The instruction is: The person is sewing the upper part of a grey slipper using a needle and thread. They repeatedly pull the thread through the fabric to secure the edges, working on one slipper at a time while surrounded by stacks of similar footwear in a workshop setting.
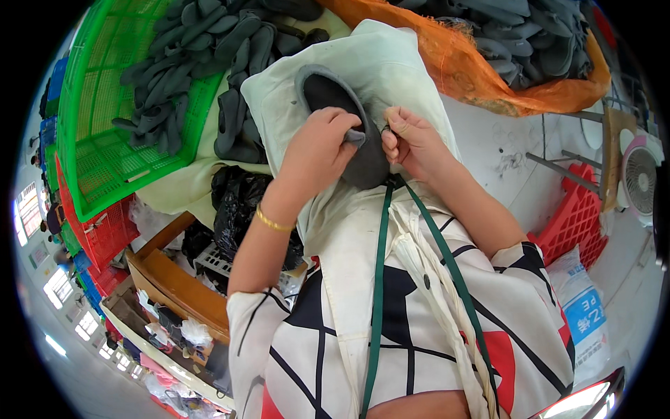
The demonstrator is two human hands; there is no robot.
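Note:
A dark grey shoe (370,162) with a soft-looking collar lies over the pale cloth (412,66) on my lap, its opening facing up and its rounded toe toward me. Reaching into the opening, my left hand (321,148) is closed on the shoe's upper edge. Beside the shoe's right side, my right hand (415,142) is closed in a pinch, fingertips near the upper. Something small and dark shows at those fingers, too little to name. Green apron straps (380,279) run down from just below the toe.
At the far left stands a green plastic basket (98,105) beside piled grey shoes (244,42). An orange sack (447,52) of similar shoes is at the far right. A red crate (572,223), a fan (638,174) and a white-and-blue sack (583,318) sit right; a wooden drawer (185,290) sits left.

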